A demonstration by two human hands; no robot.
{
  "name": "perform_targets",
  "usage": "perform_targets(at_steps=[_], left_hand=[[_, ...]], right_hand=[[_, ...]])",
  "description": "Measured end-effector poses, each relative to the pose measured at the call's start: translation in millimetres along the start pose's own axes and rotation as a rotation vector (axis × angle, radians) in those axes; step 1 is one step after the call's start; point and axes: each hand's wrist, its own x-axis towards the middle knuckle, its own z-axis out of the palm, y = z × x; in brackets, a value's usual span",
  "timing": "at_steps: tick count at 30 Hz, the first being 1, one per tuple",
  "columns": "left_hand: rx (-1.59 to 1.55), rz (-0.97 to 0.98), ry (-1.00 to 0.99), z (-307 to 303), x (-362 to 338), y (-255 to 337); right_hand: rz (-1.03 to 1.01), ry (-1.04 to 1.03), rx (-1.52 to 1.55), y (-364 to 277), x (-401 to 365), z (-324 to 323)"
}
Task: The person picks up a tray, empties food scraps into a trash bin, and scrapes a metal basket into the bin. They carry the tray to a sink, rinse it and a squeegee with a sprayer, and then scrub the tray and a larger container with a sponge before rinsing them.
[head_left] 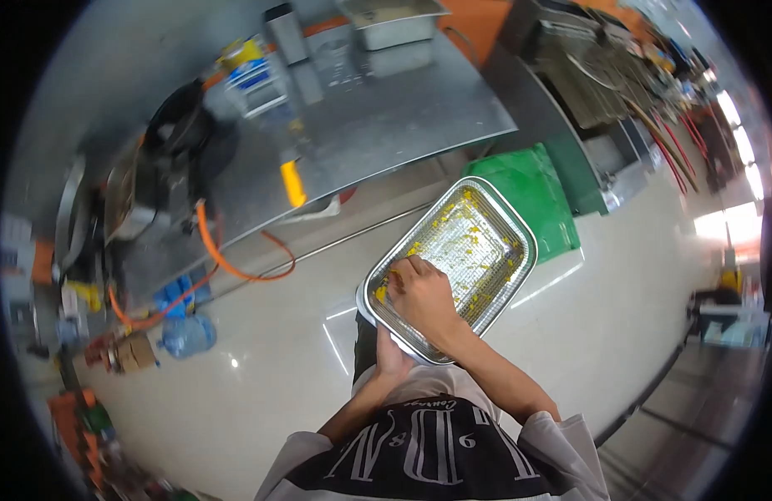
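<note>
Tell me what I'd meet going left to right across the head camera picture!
Rounded blue water jug → yellow handle-like piece → right hand → green container.

setting: a kitchen, commercial in type rather than domestic. evidence: long stainless-steel worktable (386, 104), a deep rectangular steel pan (398, 32) standing at its far edge; shiny metal tray (443, 244) with yellow food-like bits scattered inside; orange hose (209, 238) looping down off the table's left part; large blue water bottle (188, 336) on a pale, glossy floor (265, 401). right edge blurred and bent by the lens; metal unit (528, 100) there possibly cooking equipment.
</note>
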Motion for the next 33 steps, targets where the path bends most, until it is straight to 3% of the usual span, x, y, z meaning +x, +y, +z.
perform_targets(at_steps=[7, 13, 16, 18, 20, 22, 25, 27, 28, 31, 32, 33], left_hand=[[-0.140, 0.196, 0.198, -64.6, -74.0, 59.1], [-0.303, 0.340, 0.362, -133.4, -167.5, 160.8], [-0.392, 0.414, 0.500, -185.5, -217.2, 235.9], [-0.434, 0.428, 0.390, -230.5, -254.1, 280.2], [-0.447, 0.534, 0.492, -257.1, -285.2, 331.7], [-0.501, 0.459, 0.615, -299.1, -318.6, 378.4], [-0.590, 0.528, 0.668, -368.6, -367.7, 469.2], [-0.628, 0.590, 0.704, -422.0, -379.4, 536.6], [-0.692, 0.514, 0.688, -457.1, -399.1, 556.3], [-0.721, 0.581, 0.710, -609.4, -387.4, 711.4], [-0.672, 0.608, 0.756, -646.1, -368.0, 769.4], [-0.641, 0.651, 0.817, -703.8, -392.6, 823.4]], right_hand=[[-0.092, -0.252, 0.162, -115.6, 5.0, 49.2], [0.126, -0.796, 0.458, -266.9, 11.8, 108.0], [0.130, -0.965, 0.584, -358.8, 7.3, 174.3], [-0.017, -1.085, 0.596, -425.9, -8.1, 225.3], [-0.380, -1.152, 0.531, -496.6, -19.7, 272.4], [-0.466, -1.258, 0.542, -557.3, -37.3, 334.9], [-0.696, -1.304, 0.537, -669.0, -46.3, 419.6], [-0.794, -1.338, 0.530, -732.3, -39.1, 487.2], [-0.796, -1.332, 0.446, -762.3, -57.8, 517.7], [-0.847, -1.385, 0.519, -906.7, -14.0, 694.6], [-0.787, -1.435, 0.486, -950.6, 15.8, 750.5], [-0.748, -1.502, 0.450, -1012.7, 1.6, 808.2]])
